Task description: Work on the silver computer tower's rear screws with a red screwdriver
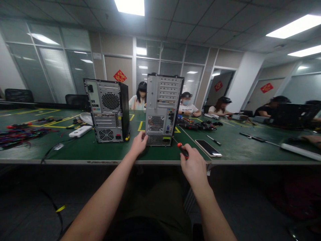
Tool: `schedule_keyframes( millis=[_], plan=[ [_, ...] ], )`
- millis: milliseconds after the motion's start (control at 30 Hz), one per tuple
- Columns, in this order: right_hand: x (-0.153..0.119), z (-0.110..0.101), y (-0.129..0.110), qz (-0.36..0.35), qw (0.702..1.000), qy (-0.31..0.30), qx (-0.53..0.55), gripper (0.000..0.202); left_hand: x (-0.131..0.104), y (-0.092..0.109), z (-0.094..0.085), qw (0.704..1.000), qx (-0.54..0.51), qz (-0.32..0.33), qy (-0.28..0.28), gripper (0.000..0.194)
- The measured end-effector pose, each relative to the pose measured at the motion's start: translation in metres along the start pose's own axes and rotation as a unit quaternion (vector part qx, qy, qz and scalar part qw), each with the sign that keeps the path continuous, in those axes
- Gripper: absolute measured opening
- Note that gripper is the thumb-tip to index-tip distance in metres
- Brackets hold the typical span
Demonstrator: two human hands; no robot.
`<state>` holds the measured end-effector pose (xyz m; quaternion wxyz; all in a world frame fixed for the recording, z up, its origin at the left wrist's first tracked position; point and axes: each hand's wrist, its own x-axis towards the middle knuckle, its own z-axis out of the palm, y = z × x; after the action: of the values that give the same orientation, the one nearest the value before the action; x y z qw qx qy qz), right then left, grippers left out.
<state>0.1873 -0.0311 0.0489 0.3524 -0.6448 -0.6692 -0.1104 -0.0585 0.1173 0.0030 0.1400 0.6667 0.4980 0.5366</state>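
Observation:
A silver and black computer tower point(164, 97) stands upright on the green table in front of me, its rear panel towards me. My left hand point(139, 144) holds its lower left edge, with some fingers hidden along the side. In my right hand point(194, 162), the fingers are wrapped round a screwdriver point(183, 151) with a red and black handle. Its thin shaft points at the tower's lower right corner; whether the tip touches is too small to tell. A second computer tower point(106, 112) stands upright to the left, rear panel also facing me.
Right of the screwdriver lie a smartphone point(208, 148) and a slim pen-like tool point(213, 140). Bundled black cables point(200, 125) lie behind them. To the left are a white power strip point(80, 131) and a heap of coloured wires point(22, 135). Several people sit across the table.

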Motion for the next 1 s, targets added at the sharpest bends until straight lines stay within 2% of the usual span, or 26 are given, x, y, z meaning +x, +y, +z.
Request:
schedule_keyframes(
  millis=[167, 367, 533, 667, 800, 1000],
  plan=[
    [0.002, 0.001, 0.001, 0.000, 0.999, -0.008, 0.053, 0.017, 0.000, -0.001, 0.000, 1.000, -0.007, -0.005, 0.000, 0.017],
    [0.005, -0.004, -0.002, 0.121, 0.988, -0.056, 0.078, 0.036, 0.000, 0.001, -0.001, 1.000, -0.003, -0.006, -0.003, 0.016],
    [0.010, -0.010, -0.002, 0.157, 0.981, -0.068, 0.095, 0.033, 0.000, 0.000, 0.000, 1.000, -0.004, -0.003, 0.002, 0.015],
    [0.009, -0.009, -0.001, 0.124, 0.986, -0.054, 0.098, 0.020, 0.000, 0.000, 0.000, 1.000, -0.011, -0.003, 0.005, 0.014],
    [0.004, -0.007, -0.001, 0.047, 0.995, -0.025, 0.081, 0.010, 0.000, 0.001, 0.000, 1.000, -0.009, -0.006, 0.001, 0.014],
    [0.001, -0.003, 0.003, -0.020, 0.999, 0.021, 0.022, 0.015, 0.000, 0.001, 0.000, 1.000, 0.007, -0.011, 0.001, 0.016]
  ],
)
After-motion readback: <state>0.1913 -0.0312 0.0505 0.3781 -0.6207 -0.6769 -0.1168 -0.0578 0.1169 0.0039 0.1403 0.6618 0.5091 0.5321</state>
